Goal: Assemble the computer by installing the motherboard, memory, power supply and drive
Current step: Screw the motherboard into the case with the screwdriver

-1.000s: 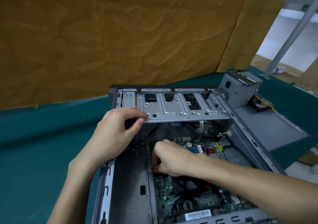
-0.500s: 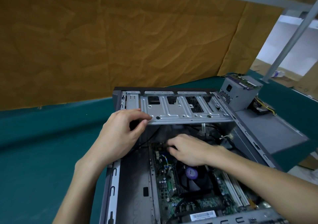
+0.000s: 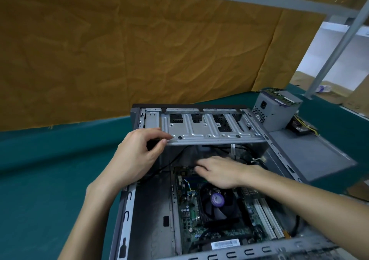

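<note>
Left hand (image 3: 137, 155) grips the drive cage (image 3: 209, 128) edge; right hand (image 3: 219, 171) reaches over the motherboard (image 3: 191, 215).

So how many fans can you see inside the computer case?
1: the black fan with a purple hub, on the motherboard just below the right hand. Others may be hidden.

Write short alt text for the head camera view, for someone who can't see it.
A person's left hand grips the drive cage of an open computer case on a green table, while the right hand reaches over the motherboard above its fan. A power supply sits outside.
</note>
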